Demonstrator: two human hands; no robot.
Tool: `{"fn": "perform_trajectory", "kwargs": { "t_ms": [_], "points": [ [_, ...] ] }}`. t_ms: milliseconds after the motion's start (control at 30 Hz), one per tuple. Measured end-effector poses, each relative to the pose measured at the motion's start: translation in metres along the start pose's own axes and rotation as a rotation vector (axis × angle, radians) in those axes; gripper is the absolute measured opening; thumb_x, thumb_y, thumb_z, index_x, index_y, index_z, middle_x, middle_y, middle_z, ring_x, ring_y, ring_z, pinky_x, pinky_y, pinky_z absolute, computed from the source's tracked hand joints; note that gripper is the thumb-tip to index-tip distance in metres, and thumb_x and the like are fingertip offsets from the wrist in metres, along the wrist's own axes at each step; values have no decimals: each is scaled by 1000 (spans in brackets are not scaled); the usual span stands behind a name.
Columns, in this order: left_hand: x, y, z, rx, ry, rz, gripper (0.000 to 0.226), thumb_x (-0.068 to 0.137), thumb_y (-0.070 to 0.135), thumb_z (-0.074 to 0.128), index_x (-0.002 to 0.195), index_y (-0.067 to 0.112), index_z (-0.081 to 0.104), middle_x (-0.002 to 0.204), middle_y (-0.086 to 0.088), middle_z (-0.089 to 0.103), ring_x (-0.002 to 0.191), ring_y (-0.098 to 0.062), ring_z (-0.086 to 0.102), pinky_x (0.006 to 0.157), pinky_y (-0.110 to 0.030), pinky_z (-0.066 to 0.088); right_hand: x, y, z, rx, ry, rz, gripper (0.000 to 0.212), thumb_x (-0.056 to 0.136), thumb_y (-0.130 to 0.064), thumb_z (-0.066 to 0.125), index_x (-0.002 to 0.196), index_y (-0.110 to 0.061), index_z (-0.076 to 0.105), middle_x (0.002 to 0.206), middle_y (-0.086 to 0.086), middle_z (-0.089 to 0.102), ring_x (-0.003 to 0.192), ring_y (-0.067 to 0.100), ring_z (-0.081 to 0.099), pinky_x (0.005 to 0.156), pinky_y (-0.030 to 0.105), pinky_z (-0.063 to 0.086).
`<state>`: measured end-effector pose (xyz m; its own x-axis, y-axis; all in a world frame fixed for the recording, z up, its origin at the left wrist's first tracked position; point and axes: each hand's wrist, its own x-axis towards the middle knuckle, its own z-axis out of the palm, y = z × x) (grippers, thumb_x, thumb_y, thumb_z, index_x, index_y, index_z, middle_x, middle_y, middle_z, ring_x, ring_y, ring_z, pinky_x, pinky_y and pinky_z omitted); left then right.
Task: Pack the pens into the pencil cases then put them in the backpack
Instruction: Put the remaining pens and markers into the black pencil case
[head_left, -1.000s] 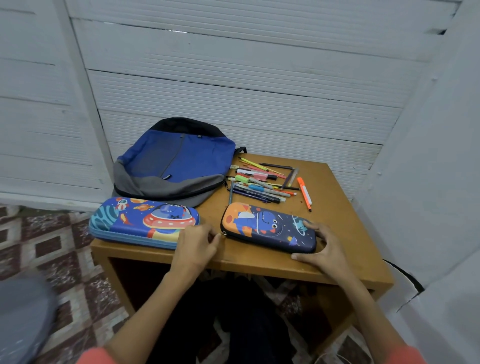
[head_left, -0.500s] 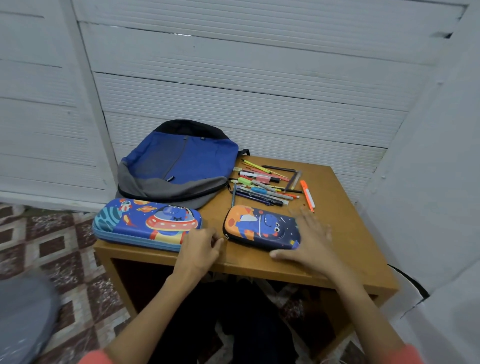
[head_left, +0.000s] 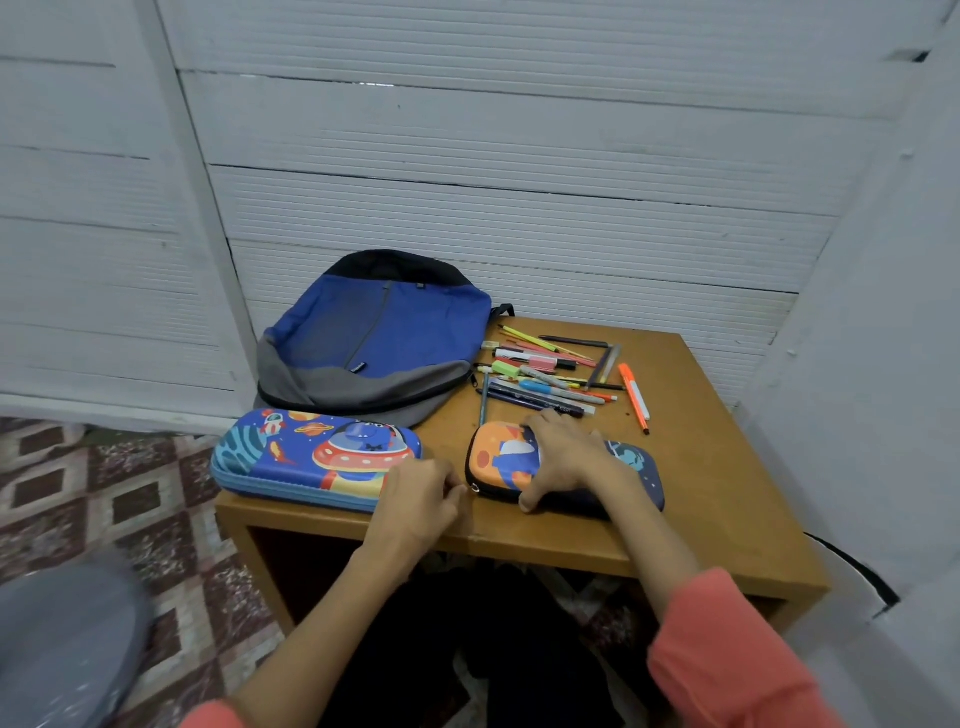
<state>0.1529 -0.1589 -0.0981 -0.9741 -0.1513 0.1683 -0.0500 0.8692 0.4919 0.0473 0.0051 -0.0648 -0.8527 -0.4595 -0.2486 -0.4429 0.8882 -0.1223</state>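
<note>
A dark pencil case with an orange end lies near the table's front edge. My right hand lies across its top, thumb on the front side and fingers over the back, gripping it. Curled at the case's left corner, my left hand pinches the zipper pull. A larger blue pencil case with a UFO picture lies closed to the left. Several loose pens are piled behind the dark case. The blue and grey backpack lies flat at the back left.
An orange highlighter lies apart, right of the pile. The small wooden table stands in a corner of white walls. The blue case overhangs the table's left edge above a tiled floor.
My right hand slid from the dark case's right end to its middle and now grips across it. The left hand stayed at the case's left corner. The view shifted slightly.
</note>
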Motion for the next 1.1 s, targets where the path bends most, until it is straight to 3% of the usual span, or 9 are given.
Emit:
{"fn": "perform_trajectory", "kwargs": {
  "t_ms": [100, 233, 467, 600, 767, 900, 1100],
  "points": [
    [-4, -4, 0, -18, 2, 14, 10, 90, 23, 65, 95, 17, 70, 81, 8, 63, 77, -4, 56, 68, -12, 41, -2, 2, -2, 3, -22, -32, 103, 63, -46, 83, 145, -22, 26, 144, 1, 33, 131, 22, 33, 104, 49, 35],
    [-7, -7, 0, -47, 7, -11, 7, 89, 22, 66, 92, 18, 69, 79, 9, 63, 75, -3, 57, 66, -12, 42, -6, 6, -6, 13, -73, -88, 106, 61, -40, 86, 146, -23, 25, 145, 0, 31, 132, 22, 32, 105, 47, 38],
    [1, -1, 0, 4, 42, -16, 8, 89, 24, 66, 90, 17, 68, 77, 9, 59, 72, -4, 51, 63, -15, 35, -26, 18, -7, -6, -189, -245, 106, 60, -12, 85, 146, -27, 24, 146, -3, 29, 135, 21, 28, 111, 49, 30],
    [0, 0, 1, 1, 39, 24, 10, 88, 26, 67, 90, 16, 69, 82, 5, 66, 77, -5, 56, 69, -19, 46, -31, 26, -1, -17, -153, -293, 106, 61, 0, 79, 148, -28, 24, 148, -4, 28, 137, 21, 26, 112, 50, 27],
    [-5, -5, -3, -38, -11, 31, 9, 87, 26, 69, 90, 17, 71, 81, 7, 66, 76, -4, 58, 69, -17, 46, -28, 18, 0, -78, -67, -384, 76, 83, 2, 59, 145, -32, 32, 150, -7, 29, 142, 17, 18, 113, 61, 20],
    [-6, -9, -6, -70, -84, 38, 7, 86, 26, 70, 89, 20, 70, 83, 8, 68, 80, -4, 60, 79, -26, 53, -26, 12, 2, -172, 11, -440, 77, 85, 7, 56, 146, -33, 30, 154, -5, 26, 146, 18, 9, 114, 61, 18],
    [1, -4, -2, 24, -33, 46, 6, 87, 25, 68, 90, 19, 68, 86, 5, 68, 84, -7, 59, 80, -28, 53, -26, 13, 3, -201, 6, -472, 78, 84, 8, 57, 146, -31, 30, 154, -3, 24, 144, 19, 14, 113, 63, 18]
  ]
}}
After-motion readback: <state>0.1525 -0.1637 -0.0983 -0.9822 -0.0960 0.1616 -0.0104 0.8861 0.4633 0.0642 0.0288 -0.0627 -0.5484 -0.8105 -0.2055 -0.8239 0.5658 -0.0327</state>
